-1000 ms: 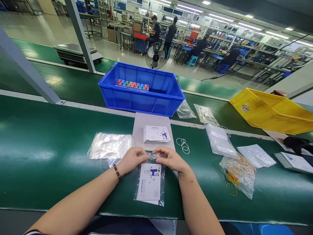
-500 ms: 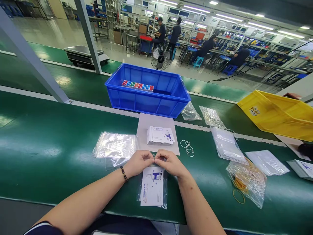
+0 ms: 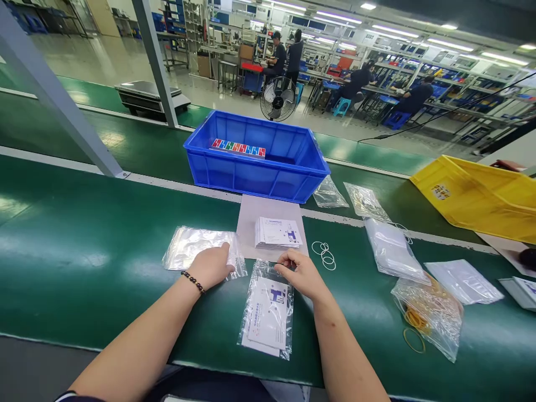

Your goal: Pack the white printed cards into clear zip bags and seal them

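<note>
A clear zip bag with printed leaflets inside lies on the green bench in front of me. My right hand pinches this bag's top right corner between thumb and fingers. Further left, my left hand rests on a pile of flat clear plastic bags, thumb and index finger apart. Beyond the filled bag, a stack of printed leaflets sits on a sheet of pale card. White rubber bands lie right of that card.
A blue crate holding a colourful printed strip stands behind the card. To the right are packs of clear bags, a bag of yellow rubber bands and a yellow crate. A metal post rises at left; coworkers sit and stand beyond.
My left hand has left the filled bag's top edge and moved left onto the clear bags. My right hand stays at the filled bag, whose top is now uncovered.
</note>
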